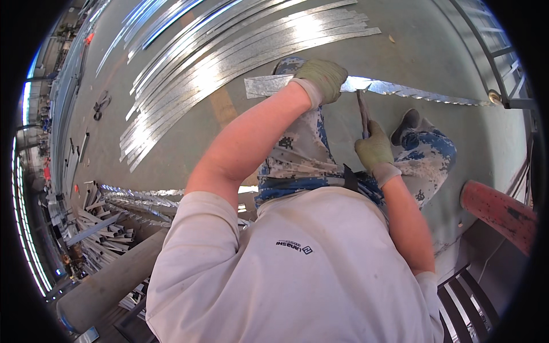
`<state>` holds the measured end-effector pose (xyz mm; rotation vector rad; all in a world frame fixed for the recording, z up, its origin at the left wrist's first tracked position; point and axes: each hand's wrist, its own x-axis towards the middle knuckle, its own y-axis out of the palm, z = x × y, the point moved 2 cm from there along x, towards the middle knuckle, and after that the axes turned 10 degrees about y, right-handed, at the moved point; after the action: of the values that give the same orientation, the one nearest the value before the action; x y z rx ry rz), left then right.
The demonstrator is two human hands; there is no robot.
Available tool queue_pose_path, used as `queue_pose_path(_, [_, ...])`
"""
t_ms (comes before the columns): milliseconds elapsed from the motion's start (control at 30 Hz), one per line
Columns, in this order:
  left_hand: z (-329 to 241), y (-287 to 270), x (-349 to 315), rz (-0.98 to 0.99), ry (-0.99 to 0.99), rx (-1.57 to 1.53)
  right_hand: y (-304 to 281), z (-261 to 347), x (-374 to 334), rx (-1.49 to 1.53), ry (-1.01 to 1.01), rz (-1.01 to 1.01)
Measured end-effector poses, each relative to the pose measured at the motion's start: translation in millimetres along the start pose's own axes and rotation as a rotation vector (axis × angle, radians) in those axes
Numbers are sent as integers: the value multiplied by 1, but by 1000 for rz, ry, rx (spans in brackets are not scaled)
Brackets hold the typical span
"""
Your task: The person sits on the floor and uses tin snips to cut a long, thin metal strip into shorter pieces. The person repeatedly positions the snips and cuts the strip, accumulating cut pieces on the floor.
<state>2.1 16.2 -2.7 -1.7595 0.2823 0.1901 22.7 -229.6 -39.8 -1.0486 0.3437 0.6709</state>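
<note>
My left hand (325, 79), in a greenish work glove, is closed around a long shiny metal strip (394, 88) near its left end. To the right, the strip narrows and has a row of kinks or notches along its lower edge. My right hand (374, 150), gloved the same way, grips a dark, slim hand tool (363, 111) whose kind I cannot make out. The tool's far end meets or nearly meets the strip's lower edge, just right of my left hand. My bent legs in camouflage trousers (303, 151) are below the strip.
Many flat metal strips (240, 57) lie side by side on the floor, far left. Cut metal pieces (106, 234) are heaped at the left, near a thick cylinder (114, 280). A red cylinder (497, 214) and a metal frame (503, 63) stand at the right.
</note>
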Motion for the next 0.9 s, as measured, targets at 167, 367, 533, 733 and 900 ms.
queue_pose_path(167, [-4,15,10,-56,7,-29,-6,-3,-1,-61,63,-23])
queue_pose_path(367, [3,27,40,-67,-9,-24,-4,-13,32,-59,66,-33])
queue_pose_path(533, [9,37,47,4,-40,-59,3,-20,51,-83,104,10])
queue_pose_path(733, [5,14,9,-80,-65,-79,10,-24,58,-33,81,32])
queue_pose_path(900, [31,-4,-70,-774,-248,25,7,-20,53,-69,88,5])
